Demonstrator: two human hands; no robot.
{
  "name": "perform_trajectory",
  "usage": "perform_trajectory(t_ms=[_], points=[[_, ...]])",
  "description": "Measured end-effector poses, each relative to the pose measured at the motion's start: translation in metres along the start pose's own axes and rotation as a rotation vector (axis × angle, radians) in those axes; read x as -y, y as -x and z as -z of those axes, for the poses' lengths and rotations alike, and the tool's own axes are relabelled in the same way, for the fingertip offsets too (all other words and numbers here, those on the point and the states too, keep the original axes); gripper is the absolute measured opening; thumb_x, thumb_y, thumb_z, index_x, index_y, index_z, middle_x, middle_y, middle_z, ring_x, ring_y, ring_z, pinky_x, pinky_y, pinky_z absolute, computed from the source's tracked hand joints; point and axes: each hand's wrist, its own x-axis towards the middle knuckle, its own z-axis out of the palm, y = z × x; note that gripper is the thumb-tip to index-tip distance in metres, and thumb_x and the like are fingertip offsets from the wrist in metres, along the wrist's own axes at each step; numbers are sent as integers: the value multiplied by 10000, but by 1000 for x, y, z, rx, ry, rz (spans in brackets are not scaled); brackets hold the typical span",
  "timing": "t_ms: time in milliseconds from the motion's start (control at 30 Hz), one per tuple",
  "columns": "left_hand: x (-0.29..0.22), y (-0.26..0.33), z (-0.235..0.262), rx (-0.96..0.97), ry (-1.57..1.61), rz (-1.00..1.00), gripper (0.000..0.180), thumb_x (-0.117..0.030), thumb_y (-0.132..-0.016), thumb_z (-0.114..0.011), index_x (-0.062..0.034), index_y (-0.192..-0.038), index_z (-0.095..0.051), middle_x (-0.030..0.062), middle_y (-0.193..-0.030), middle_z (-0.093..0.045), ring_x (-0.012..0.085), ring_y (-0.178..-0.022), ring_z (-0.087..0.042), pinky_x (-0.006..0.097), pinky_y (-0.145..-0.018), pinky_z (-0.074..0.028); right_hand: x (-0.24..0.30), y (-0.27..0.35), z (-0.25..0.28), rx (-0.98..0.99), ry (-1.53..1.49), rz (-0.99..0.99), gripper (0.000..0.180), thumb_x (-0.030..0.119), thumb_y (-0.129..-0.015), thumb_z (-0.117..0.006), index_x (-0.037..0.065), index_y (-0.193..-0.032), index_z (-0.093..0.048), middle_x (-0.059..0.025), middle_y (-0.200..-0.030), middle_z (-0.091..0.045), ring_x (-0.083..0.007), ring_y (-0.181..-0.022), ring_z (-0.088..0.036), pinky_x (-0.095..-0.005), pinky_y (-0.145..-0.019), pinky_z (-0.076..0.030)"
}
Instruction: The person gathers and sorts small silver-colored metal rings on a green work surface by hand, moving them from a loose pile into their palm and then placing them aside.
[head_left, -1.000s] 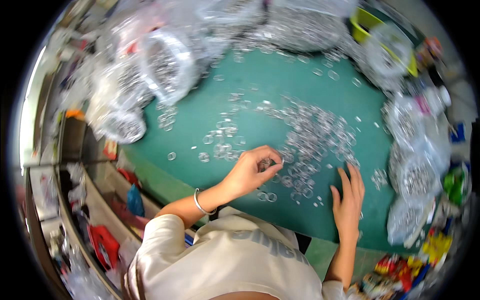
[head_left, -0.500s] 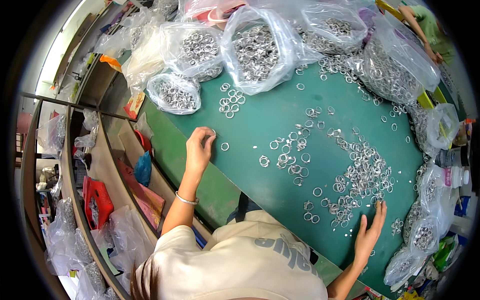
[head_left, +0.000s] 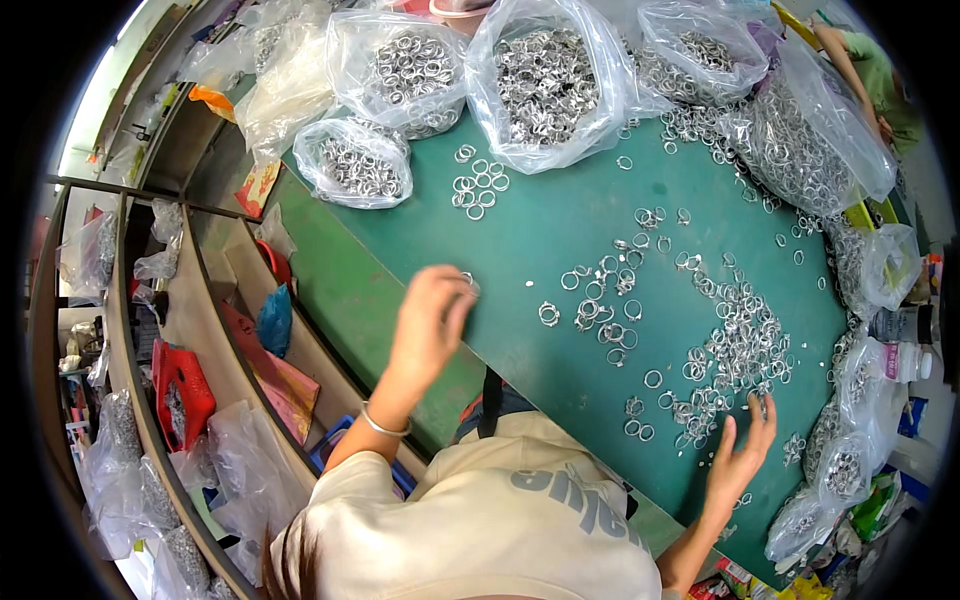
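Observation:
My left hand (head_left: 428, 318) is over the near left edge of the green table (head_left: 560, 240), its fingers drawn together at a silver-coloured metal ring (head_left: 470, 280), mostly hidden by the fingertips. My right hand (head_left: 742, 450) rests at the near right side of a loose pile of rings (head_left: 745, 335). Its thumb stands apart from the fingers, and the fingertips touch the pile's edge. Between the hands lie smaller scattered rings (head_left: 605, 310). Farther off, beyond my left hand, is a small group of rings (head_left: 480, 188).
Clear plastic bags full of rings line the far side, among them a large open bag (head_left: 548, 90) and a smaller bag (head_left: 355, 165). More bags (head_left: 850, 470) stand along the right edge. Shelves at the left hold a red basket (head_left: 180, 395). Another person's arm (head_left: 850, 70) shows far right.
My left hand has moved right, over the spot where a single ring lay on the table. My right hand stays by the pile with its fingers slightly shifted. The whole view has tilted a little.

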Motion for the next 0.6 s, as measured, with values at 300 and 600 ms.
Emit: perform_trajectory(t_ms=[300, 600], points=[[-30, 31, -42, 230, 160, 26, 132, 35, -736, -652, 4, -834, -568, 109, -954, -535, 297, -869, -533, 366, -734, -453, 136, -34, -57, 283, -324, 543, 350, 35, -720, -668, 32, -1063, -596, -98, -1026, -551, -277, -939, -516, -372, -801, -395], [-20, 43, -25, 206, 186, 94, 163, 56, -719, -667, 1, -850, -586, 108, -959, -543, 278, -863, -545, 351, -711, -459, 172, -50, -130, 381, -273, 548, 181, 2, -745, -628, 6, -913, -560, -131, -934, -559, -298, -865, -546, -379, -725, -451]])
